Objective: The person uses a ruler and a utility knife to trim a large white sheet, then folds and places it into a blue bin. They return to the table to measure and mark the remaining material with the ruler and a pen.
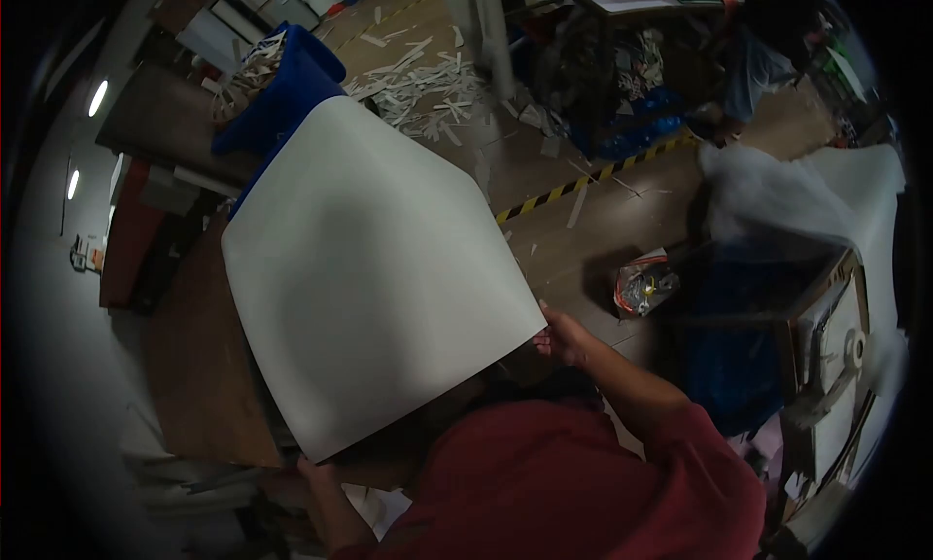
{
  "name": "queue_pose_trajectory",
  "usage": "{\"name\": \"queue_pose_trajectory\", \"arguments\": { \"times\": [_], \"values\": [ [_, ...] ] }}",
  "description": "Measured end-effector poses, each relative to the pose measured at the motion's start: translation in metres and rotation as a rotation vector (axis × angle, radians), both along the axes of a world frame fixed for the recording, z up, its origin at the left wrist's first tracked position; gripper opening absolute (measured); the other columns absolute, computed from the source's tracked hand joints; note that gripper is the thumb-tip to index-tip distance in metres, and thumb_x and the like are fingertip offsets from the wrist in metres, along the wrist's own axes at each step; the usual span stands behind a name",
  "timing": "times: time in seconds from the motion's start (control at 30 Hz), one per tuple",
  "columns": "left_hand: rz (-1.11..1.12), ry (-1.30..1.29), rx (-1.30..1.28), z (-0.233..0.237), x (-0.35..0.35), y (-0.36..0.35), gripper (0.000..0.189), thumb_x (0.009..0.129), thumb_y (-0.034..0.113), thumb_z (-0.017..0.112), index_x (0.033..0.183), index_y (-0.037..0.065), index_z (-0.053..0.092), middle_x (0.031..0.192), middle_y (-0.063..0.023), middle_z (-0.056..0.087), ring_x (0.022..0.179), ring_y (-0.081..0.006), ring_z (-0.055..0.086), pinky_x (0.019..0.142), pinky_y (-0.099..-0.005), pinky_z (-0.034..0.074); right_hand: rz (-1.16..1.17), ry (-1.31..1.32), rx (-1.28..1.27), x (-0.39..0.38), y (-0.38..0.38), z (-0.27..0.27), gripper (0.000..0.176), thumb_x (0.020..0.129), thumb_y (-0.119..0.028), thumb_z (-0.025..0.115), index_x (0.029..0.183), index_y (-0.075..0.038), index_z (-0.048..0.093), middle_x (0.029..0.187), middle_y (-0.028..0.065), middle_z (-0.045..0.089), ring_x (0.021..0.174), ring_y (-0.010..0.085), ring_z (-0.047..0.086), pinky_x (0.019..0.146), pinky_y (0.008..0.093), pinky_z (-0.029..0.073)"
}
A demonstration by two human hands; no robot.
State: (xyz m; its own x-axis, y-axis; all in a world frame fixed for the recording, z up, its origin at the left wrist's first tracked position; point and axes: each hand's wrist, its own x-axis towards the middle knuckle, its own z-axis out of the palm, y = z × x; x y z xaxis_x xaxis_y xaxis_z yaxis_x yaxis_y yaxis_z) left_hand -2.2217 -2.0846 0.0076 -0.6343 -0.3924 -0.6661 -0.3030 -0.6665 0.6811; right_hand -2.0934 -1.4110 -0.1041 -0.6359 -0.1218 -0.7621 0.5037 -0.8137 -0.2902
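Observation:
A large white sheet of paper or thin card [369, 268] spreads out in front of me, bent along its far part. My right hand [564, 338] grips its near right corner, with the fingertips curled under the edge. At the near left corner, my left hand [319, 474] is closed on the sheet, its fingers partly hidden. A brown board or tabletop [199, 366] lies under and to the left of the sheet. Past the far left edge stands a blue bin [316, 64] with paper strips in it.
Paper strips [423, 88] litter the floor beyond the sheet. Yellow-black tape [583, 181] crosses the floor. At right are a small box [644, 283] and a cluttered workbench [836, 336] with a tape roll. Another person's leg [753, 79] shows by the far table [641, 6].

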Motion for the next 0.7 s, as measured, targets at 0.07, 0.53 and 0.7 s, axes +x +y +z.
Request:
{"name": "queue_pose_trajectory", "arguments": {
  "times": [0.07,0.53,0.7],
  "values": [
    [0.092,-0.003,-0.084,-0.004,-0.001,0.007,0.052,0.105,0.027,0.030,0.143,0.000,0.053,0.144,-0.0213,0.057,0.131,-0.0431,0.055,0.111,-0.0581,0.048,-0.069,-0.013,-0.035,-0.001,-0.013,0.004,0.052,0.103,-0.063,0.052,0.105,-0.012,0.063,0.085,0.0025,0.065,0.070,0.0171,0.060,0.069,0.0311,0.052],
    [-0.370,0.167,-0.719,-0.047,-0.023,-0.101,0.059,0.103,0.033,0.034,0.150,-0.001,0.048,0.154,-0.0176,0.051,0.137,-0.0367,0.051,0.114,-0.0576,0.043,-0.696,0.027,0.272,-0.045,0.064,0.008,0.045,0.096,-0.008,0.073,0.135,-0.001,0.054,0.102,0.0079,0.070,0.083,0.0187,0.068,0.067,0.0321,0.054],
    [-1.058,0.560,0.514,0.027,-0.090,-0.051,0.049,0.106,0.030,0.041,0.141,0.000,0.056,0.137,-0.0158,0.063,0.121,-0.0323,0.063,0.100,-0.0539,0.054,-0.526,0.102,0.230,-0.111,0.080,0.000,0.046,0.093,-0.011,0.077,0.133,-0.001,0.056,0.097,0.0102,0.071,0.072,0.0182,0.068,0.060,0.0314,0.058]
  ]
}}
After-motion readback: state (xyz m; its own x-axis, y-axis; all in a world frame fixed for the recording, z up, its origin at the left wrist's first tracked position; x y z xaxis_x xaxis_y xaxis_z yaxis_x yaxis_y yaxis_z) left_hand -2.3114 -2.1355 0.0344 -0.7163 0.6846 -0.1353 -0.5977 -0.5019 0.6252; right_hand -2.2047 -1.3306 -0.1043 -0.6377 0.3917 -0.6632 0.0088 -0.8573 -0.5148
